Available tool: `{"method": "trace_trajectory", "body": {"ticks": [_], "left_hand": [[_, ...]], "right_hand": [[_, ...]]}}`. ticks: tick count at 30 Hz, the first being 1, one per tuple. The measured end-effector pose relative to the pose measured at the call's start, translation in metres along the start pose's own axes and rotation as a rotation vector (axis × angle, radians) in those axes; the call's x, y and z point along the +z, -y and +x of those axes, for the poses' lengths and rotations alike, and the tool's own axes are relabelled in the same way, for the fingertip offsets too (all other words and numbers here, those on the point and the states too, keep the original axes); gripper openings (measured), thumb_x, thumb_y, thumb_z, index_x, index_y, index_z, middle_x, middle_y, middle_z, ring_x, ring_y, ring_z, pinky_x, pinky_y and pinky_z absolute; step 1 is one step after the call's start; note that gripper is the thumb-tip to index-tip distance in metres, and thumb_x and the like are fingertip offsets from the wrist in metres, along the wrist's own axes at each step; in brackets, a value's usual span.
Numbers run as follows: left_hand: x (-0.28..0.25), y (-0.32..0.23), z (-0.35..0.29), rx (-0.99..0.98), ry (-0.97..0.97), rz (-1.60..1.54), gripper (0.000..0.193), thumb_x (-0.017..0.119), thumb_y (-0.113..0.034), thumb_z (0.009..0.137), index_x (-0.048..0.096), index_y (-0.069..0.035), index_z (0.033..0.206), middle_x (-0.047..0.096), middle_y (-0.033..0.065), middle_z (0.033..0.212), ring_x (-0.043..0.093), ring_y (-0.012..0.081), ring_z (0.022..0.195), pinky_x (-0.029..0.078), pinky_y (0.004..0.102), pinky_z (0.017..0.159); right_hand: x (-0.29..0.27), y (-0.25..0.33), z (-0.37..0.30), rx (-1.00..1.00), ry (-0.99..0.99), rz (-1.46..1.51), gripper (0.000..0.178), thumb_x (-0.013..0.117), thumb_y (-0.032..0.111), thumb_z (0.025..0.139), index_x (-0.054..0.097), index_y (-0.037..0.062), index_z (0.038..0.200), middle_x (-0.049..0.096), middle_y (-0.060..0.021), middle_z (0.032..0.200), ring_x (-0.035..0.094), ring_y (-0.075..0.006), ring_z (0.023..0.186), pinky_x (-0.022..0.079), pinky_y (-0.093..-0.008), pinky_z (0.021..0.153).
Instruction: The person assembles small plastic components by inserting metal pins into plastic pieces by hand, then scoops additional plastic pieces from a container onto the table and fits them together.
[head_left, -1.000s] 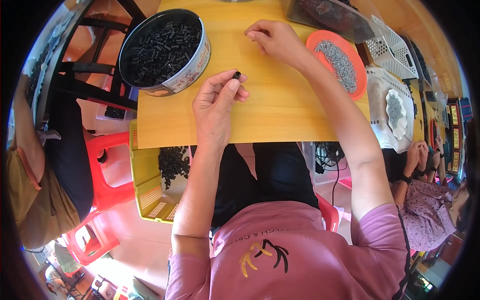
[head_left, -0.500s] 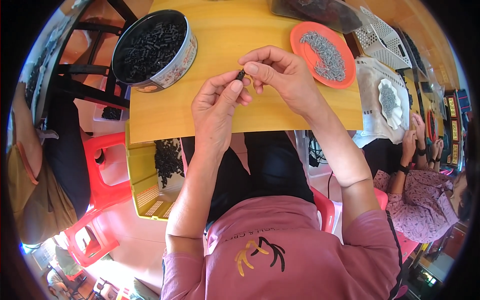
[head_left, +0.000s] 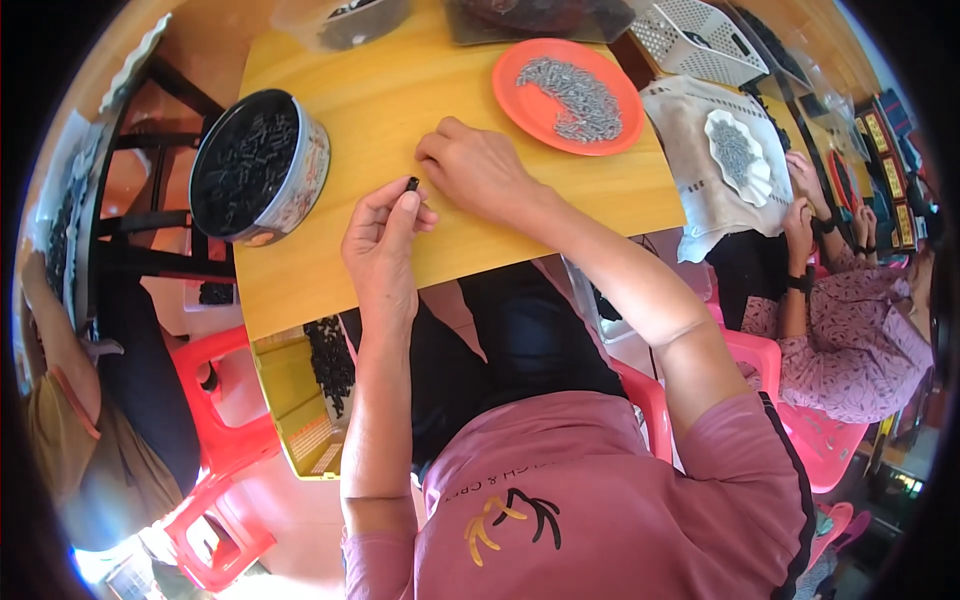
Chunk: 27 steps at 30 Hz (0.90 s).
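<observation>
Above the yellow table, my left hand [head_left: 385, 230] pinches a small black plastic part [head_left: 412, 184] between thumb and forefinger, its end sticking up past the fingertips. Just to the right, my right hand [head_left: 478, 172] is turned back upward with its fingers curled under. Those fingertips lie close to the black part, and whatever they may hold is hidden. A round tin [head_left: 313, 165] full of black plastic pieces stands left of my hands. Beyond the right hand lies an orange-red plate [head_left: 508, 92] bearing a heap of small grey metal pieces [head_left: 575, 100], perhaps screws.
Clear plastic bins stand along the table's far edge. A white perforated basket [head_left: 700, 40] and a cloth [head_left: 680, 190] with a scalloped white dish [head_left: 757, 185] lie to the right, where another person's hands work. A yellow crate [head_left: 280, 400] holding black parts sits below the table's left side.
My right hand has rolled over, back upward, with its fingers curled beneath. My left hand still pinches the black part. The view has shifted, so the tin and plate appear further left.
</observation>
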<state>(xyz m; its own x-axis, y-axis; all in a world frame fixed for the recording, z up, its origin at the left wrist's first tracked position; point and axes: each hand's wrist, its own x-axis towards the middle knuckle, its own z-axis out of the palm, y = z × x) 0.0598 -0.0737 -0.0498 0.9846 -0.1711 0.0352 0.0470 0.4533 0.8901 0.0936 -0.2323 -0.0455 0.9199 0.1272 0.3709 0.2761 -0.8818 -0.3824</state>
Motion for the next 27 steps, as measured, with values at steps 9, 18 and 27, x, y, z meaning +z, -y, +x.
{"method": "trace_trajectory", "body": {"ticks": [9,18,27], "left_hand": [[0.002,0.004,0.008,-0.024,0.058,-0.036,0.019,0.062,-0.005,0.093,0.061,0.002,0.111,0.067,0.0128,0.104,0.066,0.0184,0.089,0.052,0.0293,0.080],[-0.002,0.008,0.011,0.001,0.105,-0.027,0.019,0.060,-0.004,0.094,0.060,0.002,0.111,0.065,0.0133,0.110,0.064,0.0194,0.095,0.051,0.0308,0.084],[-0.002,0.008,0.010,0.010,0.128,0.015,0.020,0.061,-0.006,0.094,0.060,0.002,0.112,0.065,0.0134,0.111,0.064,0.0189,0.095,0.052,0.0311,0.083]], "right_hand": [[-0.031,-0.026,0.002,-0.012,-0.227,0.090,0.017,0.064,0.023,0.088,0.068,0.0082,0.096,0.065,-0.0090,0.092,0.066,-0.0293,0.078,0.052,-0.0395,0.069],[-0.105,-0.114,0.009,0.135,0.028,-0.214,0.018,0.061,0.015,0.087,0.068,0.0054,0.100,0.067,-0.0124,0.097,0.064,-0.0289,0.089,0.051,-0.0382,0.077],[-0.101,-0.120,0.008,0.184,0.182,-0.304,0.016,0.062,0.014,0.085,0.069,0.0064,0.098,0.067,-0.0115,0.096,0.063,-0.0304,0.091,0.050,-0.0402,0.079]]}}
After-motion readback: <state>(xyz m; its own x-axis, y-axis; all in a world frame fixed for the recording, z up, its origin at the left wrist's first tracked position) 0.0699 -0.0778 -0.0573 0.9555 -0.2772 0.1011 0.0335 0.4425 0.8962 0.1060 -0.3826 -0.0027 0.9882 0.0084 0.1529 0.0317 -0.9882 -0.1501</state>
